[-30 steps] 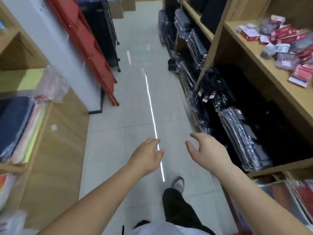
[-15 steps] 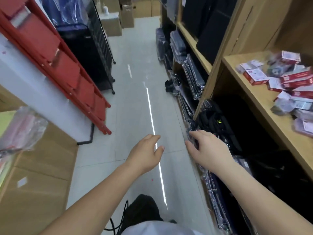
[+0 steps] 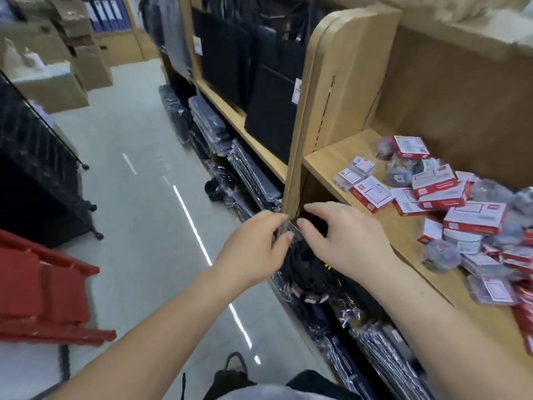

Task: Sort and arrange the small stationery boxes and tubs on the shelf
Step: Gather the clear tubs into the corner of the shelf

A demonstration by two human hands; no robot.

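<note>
A loose heap of small red-and-white stationery boxes (image 3: 438, 186) and clear round tubs (image 3: 439, 254) lies on the wooden shelf (image 3: 340, 160) at the right. My left hand (image 3: 251, 249) and my right hand (image 3: 343, 241) hang side by side in front of the shelf's upright panel (image 3: 314, 111), below and left of the heap. Both hands hold nothing, with fingers loosely curled and apart. The nearest box (image 3: 372, 194) lies a short way right of my right hand.
Black bags and plastic-wrapped dark goods (image 3: 253, 174) fill the lower shelves along the aisle. A red folded rack (image 3: 43, 293) sits at the left, a black wire cart (image 3: 37, 180) behind it, and cardboard cartons (image 3: 57, 70) stand at the far end.
The view has swung up and right toward the shelf, so the heap of boxes now sits closer. Both hands have risen and come nearer each other, still holding nothing.
</note>
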